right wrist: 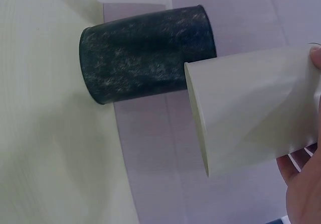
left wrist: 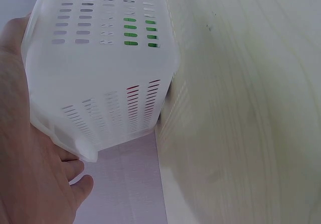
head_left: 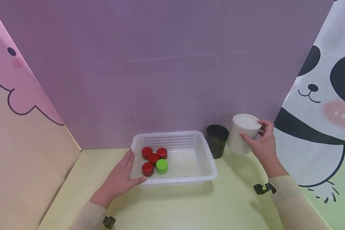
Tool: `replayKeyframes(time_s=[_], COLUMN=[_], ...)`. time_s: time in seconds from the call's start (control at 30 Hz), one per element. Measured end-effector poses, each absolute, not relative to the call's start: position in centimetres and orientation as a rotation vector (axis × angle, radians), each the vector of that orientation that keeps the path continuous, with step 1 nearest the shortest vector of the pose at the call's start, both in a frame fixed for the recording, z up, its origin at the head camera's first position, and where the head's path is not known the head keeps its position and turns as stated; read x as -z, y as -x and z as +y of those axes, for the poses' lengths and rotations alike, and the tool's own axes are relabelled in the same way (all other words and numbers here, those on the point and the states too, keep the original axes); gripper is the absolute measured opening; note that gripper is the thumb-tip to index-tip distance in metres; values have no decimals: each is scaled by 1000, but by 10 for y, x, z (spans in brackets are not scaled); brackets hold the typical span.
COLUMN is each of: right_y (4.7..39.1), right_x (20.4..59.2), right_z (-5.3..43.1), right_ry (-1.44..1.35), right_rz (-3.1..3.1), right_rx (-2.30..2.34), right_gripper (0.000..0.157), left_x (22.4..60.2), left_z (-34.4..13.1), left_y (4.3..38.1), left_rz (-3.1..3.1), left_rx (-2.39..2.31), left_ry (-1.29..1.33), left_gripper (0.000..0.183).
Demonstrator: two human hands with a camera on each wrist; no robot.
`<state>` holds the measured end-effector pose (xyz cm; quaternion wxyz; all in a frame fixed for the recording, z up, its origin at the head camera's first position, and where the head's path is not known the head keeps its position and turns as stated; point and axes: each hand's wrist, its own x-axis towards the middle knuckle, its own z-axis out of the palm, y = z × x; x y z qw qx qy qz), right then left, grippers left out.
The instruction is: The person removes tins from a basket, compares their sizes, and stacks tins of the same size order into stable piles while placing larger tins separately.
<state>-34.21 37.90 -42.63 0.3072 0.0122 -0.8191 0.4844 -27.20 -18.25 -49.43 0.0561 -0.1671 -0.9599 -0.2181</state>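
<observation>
My right hand (head_left: 265,145) grips a white cup (head_left: 240,140) near its top, thumb on the near side and fingers at the far edge. The cup is upside down, its open end facing the table and raised above it in the right wrist view. Just left stands a dark, mottled cup (right wrist: 148,53), partly overlapped by the white one. My left hand (head_left: 119,179) rests at the left front corner of a white perforated plastic basket (head_left: 182,181), fingers straight along its side, thumb along the front rim. Inside lie several red caps (head_left: 148,169) and one green cap (head_left: 162,166).
A purple wall panel (head_left: 172,80) rises behind the basket and cups. Side panels with cartoon drawings flank the pale wooden table (head_left: 172,207), a panda (head_left: 313,105) on the right.
</observation>
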Motion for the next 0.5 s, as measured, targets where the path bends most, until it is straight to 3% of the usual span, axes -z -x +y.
replayKeyframes(time_s=[0.33, 0.5], right_y=[357, 362], right_x=[446, 451], right_z=[395, 398], right_ry=[18, 4], right_rz=[-2198, -2250], right_rx=[-1336, -1333], right_gripper=[80, 87], left_x=[493, 491], left_z=[-182, -181], left_y=[271, 269], left_rz=[-2902, -2885], left_rx=[674, 671], left_ry=[507, 508], left_gripper=[122, 118])
